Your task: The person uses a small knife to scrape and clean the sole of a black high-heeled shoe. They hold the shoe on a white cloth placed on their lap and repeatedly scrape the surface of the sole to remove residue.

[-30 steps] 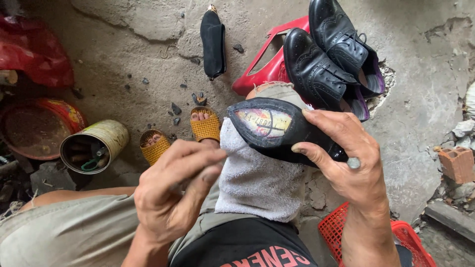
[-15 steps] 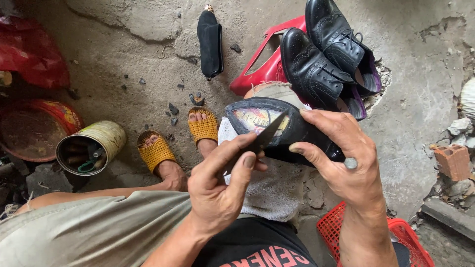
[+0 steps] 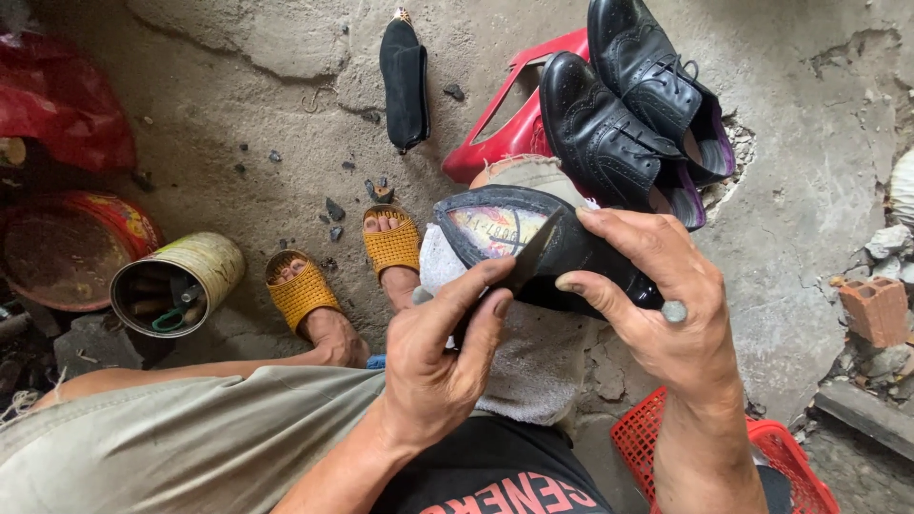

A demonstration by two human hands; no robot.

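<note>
Left hand (image 3: 433, 366) closed around a dark knife (image 3: 528, 257), blade laid against the upturned sole. Right hand (image 3: 657, 305) gripping the black shoe (image 3: 533, 243), propped over a grey towel (image 3: 528, 357) on the knee. Yellowish sticker (image 3: 490, 228) on the sole. Open tin can (image 3: 176, 283) lying leftward on the floor (image 3: 238, 105); red basket (image 3: 647, 438) lower right.

Cracked, dusty concrete floor (image 3: 238, 114) under daylight, rubble (image 3: 890, 286) at right

Soft even daylight, sharp, edge-warped
</note>
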